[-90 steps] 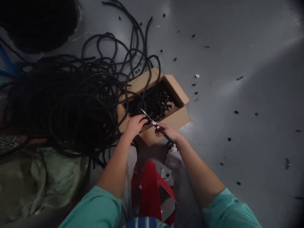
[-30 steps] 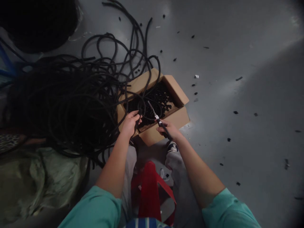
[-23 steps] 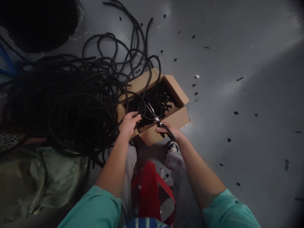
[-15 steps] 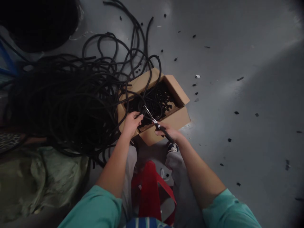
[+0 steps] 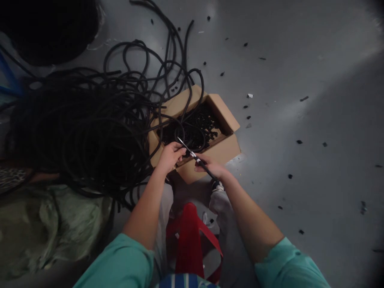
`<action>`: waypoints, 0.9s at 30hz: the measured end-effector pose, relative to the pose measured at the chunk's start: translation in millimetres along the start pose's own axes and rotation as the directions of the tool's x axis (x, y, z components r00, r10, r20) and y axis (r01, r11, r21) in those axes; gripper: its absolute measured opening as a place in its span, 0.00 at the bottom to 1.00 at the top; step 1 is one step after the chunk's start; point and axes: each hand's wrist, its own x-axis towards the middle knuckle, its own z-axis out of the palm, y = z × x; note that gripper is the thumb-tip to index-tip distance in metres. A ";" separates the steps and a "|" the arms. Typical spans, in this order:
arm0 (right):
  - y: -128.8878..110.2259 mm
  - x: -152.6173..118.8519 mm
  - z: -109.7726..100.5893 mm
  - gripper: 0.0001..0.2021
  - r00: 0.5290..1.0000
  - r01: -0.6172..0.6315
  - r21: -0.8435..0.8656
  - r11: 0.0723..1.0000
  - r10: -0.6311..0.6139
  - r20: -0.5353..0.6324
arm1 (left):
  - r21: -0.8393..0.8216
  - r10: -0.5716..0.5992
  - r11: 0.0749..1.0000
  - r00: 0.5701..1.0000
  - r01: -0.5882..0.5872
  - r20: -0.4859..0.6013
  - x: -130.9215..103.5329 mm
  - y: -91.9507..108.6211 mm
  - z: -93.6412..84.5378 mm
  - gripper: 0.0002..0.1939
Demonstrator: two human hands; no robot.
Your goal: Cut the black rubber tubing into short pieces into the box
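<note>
My right hand is closed around the black handles of a pair of scissors, whose metal blades now look together and point up and left. Close by, my left hand pinches a black cord between thumb and fingers, just beside the blades; the gripped bit is mostly hidden. Both hands are over the near edge of an open cardboard box. Inside it lie many short black cut pieces, with loops of cord draped over them.
A large tangle of black cord lies left of the box. Behind it stands a big dark bundle. A green sack is at the lower left, a red stool-like object between my legs. Small black scraps dot the grey floor.
The scissors have gone from slightly parted blades to blades together, tilting a little lower and left. My left hand has shifted slightly right, toward the blades.
</note>
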 end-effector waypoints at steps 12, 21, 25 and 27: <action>5.8 2.2 1.1 0.34 0.998 0.004 -0.048 0.999 -0.006 -0.056 | -0.063 0.017 0.998 0.997 -0.012 0.071 -3.4 5.4 -0.1 0.09; 1.9 1.0 3.1 0.34 0.996 -0.006 -0.051 0.999 0.002 -0.092 | -0.108 -0.048 0.993 0.995 0.057 0.083 -5.5 11.7 2.9 0.09; 3.9 1.6 2.0 0.35 0.999 0.009 -0.028 1.000 -0.010 -0.052 | -0.121 -0.071 0.989 0.994 0.081 0.083 -6.6 14.4 4.0 0.08; 4.3 1.6 1.5 0.35 0.999 0.021 -0.018 1.000 -0.022 -0.028 | -0.132 -0.075 0.987 0.993 0.087 0.088 -7.2 15.4 4.1 0.09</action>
